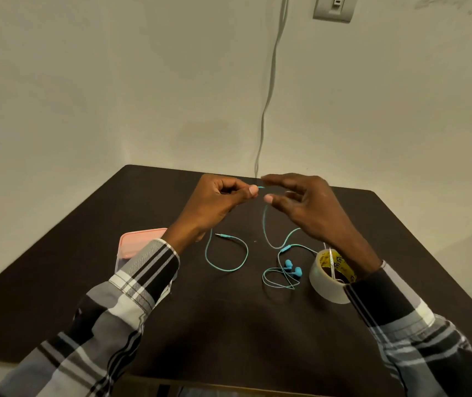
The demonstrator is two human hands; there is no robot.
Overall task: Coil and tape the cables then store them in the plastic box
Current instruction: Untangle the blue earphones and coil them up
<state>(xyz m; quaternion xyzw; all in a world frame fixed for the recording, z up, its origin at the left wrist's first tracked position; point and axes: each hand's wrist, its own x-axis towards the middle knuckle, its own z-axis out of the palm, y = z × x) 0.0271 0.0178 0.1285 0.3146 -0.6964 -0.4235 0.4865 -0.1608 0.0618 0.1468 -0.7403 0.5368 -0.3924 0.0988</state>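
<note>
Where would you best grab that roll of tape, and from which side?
Judging by its pose, grip the tape roll by its ring wall, fingers on the outer face and thumb in the open core. It stands tilted on the table under the right forearm, core facing up and toward the person, so coming from above on the near side looks easiest, clear of the earphone cable.

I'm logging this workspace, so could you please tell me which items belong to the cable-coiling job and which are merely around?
For the job:
thin turquoise earphone cable
roll of clear packing tape
pink-lidded plastic box

Just there:
grey cord down the wall
white wall switch
</note>
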